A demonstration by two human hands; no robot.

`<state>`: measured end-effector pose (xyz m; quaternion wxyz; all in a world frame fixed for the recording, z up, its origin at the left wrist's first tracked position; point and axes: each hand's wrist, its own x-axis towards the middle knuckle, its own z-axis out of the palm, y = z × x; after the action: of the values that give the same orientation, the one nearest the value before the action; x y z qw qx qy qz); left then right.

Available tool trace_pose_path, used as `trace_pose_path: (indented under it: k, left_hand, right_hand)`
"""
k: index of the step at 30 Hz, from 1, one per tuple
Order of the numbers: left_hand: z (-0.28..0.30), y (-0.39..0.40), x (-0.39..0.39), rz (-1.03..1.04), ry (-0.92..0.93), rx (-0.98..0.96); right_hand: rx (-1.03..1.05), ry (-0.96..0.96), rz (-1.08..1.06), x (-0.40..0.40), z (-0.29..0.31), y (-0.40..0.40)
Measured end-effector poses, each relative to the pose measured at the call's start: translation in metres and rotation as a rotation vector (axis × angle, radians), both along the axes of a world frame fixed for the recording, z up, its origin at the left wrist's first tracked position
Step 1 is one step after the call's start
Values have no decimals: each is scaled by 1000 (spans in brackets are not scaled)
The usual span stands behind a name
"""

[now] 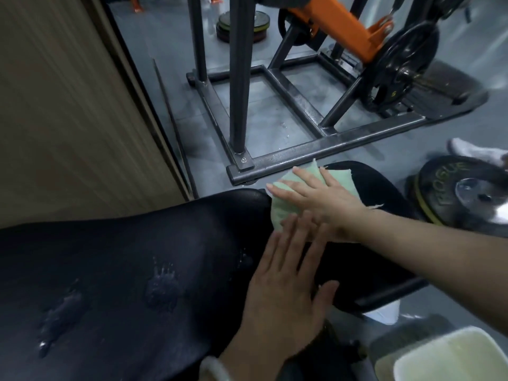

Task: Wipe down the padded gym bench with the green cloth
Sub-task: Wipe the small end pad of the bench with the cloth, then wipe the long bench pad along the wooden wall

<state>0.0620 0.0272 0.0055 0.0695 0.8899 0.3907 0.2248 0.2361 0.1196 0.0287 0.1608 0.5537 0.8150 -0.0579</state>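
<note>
a: head view first. where's the cloth?

b: the green cloth (283, 207) lies flat on the far end of the black padded bench (123, 257), right where the big pad meets the smaller pad beyond it. the right hand (324, 199) is pressed on top of it, palm down, fingers straight and a little spread, pointing left. nothing is curled round the fabric.

a: and the other hand?

b: the left hand (286, 287) is flat on the bench just on the near side of the cloth, fingers straight and close together, thumb out to the right. its fingertips reach the cloth's near edge, under the right wrist. there's a pale band at the left wrist.

a: the pad itself?

b: wet patches (162, 287) sit on the near part of the pad, one shaped roughly like a splayed print, another streak further left.

a: around it?

b: a dark steel frame (316, 148) stands on the grey floor beyond the bench, with orange arms and black weight plates (404, 64) up right. a plate marked rogue (456, 185) lies on the floor at right. a pale tub (450, 356) shows at bottom right, and a wood-grain panel (68, 105) fills the left.
</note>
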Motion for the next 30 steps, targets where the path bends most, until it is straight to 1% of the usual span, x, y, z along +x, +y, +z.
trace_pose_path:
  k: [2, 4, 7, 10, 14, 21, 26, 30]
  left_hand:
    - [-4, -10, -39, 27, 112, 3]
    - [-7, -18, -71, 31, 207, 11]
    - [-11, -24, -96, 128, 261, -20]
    - [-11, -27, -100, 280, 275, -105]
    - [-11, -30, -96, 363, 258, -120]
    - [-12, -26, -97, 322, 244, -81]
    - [-12, -26, -98, 294, 217, -96]
    - [-14, -27, -97, 295, 185, -70]
  right_hand:
    - [54, 92, -118, -8, 2, -8]
    - [96, 107, -214, -20, -3, -16]
    - [118, 113, -356, -33, -9, -23]
    - [153, 152, -475, -46, -13, -39]
    - [184, 121, -526, -51, -14, -50]
    - [156, 135, -624, -66, -12, -11]
    - [189, 186, -685, -73, -11, -42]
    - [177, 160, -730, -77, -9, -50]
